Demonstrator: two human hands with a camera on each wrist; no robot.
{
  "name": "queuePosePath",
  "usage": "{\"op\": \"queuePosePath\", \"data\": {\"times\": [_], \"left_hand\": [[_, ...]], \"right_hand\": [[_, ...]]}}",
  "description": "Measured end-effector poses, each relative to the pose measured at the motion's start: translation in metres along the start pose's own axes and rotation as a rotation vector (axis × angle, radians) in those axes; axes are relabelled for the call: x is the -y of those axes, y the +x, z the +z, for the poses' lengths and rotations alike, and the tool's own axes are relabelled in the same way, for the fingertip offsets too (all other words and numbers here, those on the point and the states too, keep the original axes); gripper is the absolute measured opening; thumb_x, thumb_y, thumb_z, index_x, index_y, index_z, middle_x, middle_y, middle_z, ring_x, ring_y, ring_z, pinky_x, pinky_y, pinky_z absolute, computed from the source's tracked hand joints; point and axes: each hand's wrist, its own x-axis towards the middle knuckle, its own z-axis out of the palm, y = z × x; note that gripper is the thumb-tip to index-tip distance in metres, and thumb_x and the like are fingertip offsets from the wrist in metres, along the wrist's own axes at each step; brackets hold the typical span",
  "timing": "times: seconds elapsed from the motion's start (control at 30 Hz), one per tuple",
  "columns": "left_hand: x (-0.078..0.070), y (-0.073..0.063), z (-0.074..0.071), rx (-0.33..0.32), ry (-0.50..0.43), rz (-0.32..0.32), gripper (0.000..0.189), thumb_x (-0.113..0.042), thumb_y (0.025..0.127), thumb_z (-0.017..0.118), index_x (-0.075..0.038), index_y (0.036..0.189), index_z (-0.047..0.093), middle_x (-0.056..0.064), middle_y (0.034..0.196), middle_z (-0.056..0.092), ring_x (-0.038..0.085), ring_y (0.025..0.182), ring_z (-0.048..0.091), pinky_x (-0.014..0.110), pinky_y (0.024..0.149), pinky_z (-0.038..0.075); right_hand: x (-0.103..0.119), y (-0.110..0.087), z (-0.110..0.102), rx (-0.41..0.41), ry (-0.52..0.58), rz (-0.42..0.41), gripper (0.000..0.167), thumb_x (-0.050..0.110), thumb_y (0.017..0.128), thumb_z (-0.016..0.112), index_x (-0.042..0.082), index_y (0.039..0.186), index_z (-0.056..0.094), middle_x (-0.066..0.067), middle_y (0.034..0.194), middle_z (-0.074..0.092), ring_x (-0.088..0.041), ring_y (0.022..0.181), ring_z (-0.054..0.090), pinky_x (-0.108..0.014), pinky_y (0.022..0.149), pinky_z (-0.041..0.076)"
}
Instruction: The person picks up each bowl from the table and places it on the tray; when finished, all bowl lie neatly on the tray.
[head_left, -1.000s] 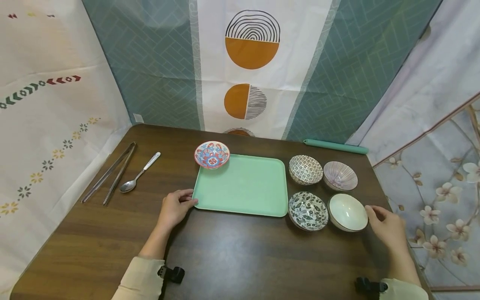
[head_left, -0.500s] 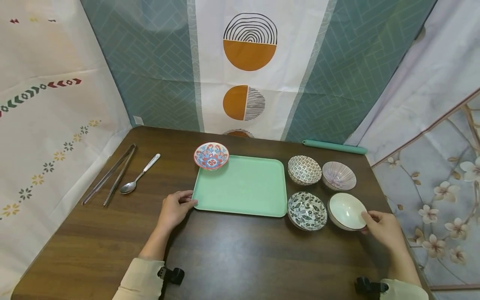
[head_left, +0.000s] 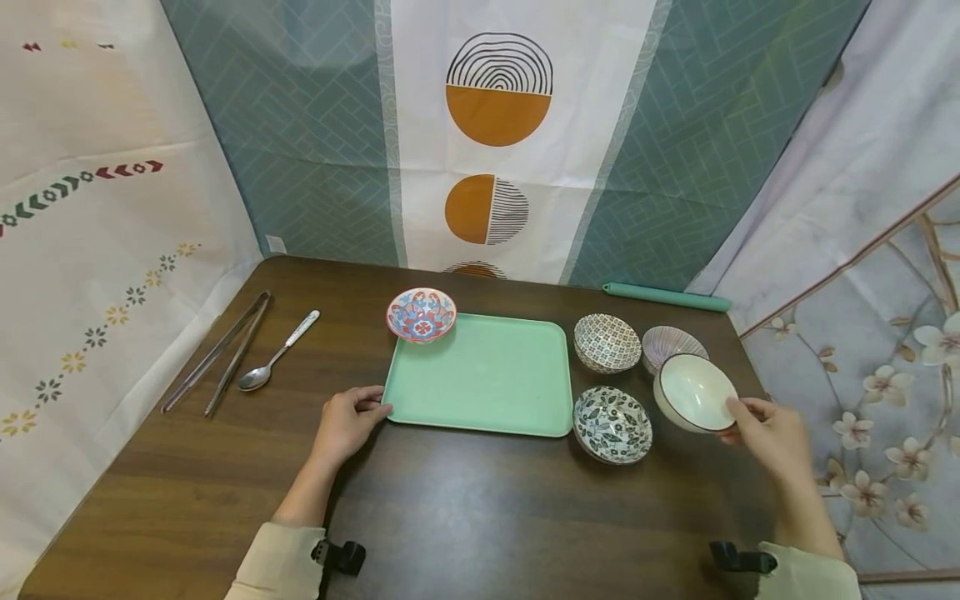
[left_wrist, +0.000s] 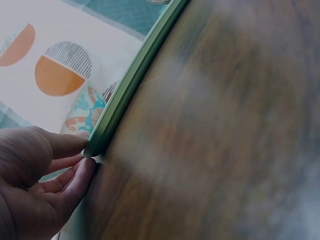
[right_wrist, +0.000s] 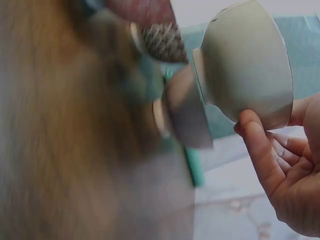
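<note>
A white bowl with a dark rim (head_left: 694, 392) is raised off the table, its right side pinched between the thumb and fingers of my right hand (head_left: 772, 437). The right wrist view shows the bowl's pale outside (right_wrist: 245, 65) with a fingertip against it. My left hand (head_left: 348, 425) pinches the near left corner of a mint-green tray (head_left: 487, 375); in the left wrist view thumb and fingers meet at the tray's edge (left_wrist: 125, 90). On the tray's far left corner sits a red and blue patterned bowl (head_left: 422, 315).
Right of the tray stand a leaf-patterned bowl (head_left: 612, 425), a small-checked bowl (head_left: 607, 343) and a purple-striped bowl (head_left: 669, 343), partly hidden by the raised one. A green rod (head_left: 667, 297) lies at the back edge. Tongs (head_left: 217, 354) and a spoon (head_left: 277, 352) lie left.
My right hand has taken hold of the white bowl's rim, lifted it and moved it away from me, toward the striped bowl. The left hand stays at the tray's corner.
</note>
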Motion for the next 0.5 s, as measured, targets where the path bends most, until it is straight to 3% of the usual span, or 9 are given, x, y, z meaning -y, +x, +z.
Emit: {"op": "queuePosePath", "data": {"times": [0.27, 0.5], "left_hand": [[-0.001, -0.002, 0.000, 0.006, -0.015, -0.012, 0.031, -0.005, 0.088, 0.079, 0.007, 0.115, 0.072, 0.017, 0.095, 0.074, 0.029, 0.088, 0.073, 0.027, 0.073, 0.056], [-0.002, -0.005, 0.000, -0.001, -0.002, -0.015, 0.030, -0.006, 0.087, 0.079, 0.007, 0.114, 0.073, 0.016, 0.094, 0.074, 0.029, 0.087, 0.073, 0.030, 0.073, 0.056]], "right_hand": [[0.035, 0.011, 0.026, 0.029, 0.101, -0.113, 0.042, 0.018, 0.105, 0.054, -0.021, 0.118, 0.062, -0.011, 0.070, 0.071, -0.007, 0.052, 0.067, -0.027, 0.054, 0.057], [0.065, 0.017, 0.056, 0.112, 0.193, -0.147, 0.040, 0.012, 0.104, 0.054, -0.023, 0.122, 0.058, -0.022, 0.079, 0.072, -0.005, 0.053, 0.067, -0.026, 0.055, 0.057]]}}
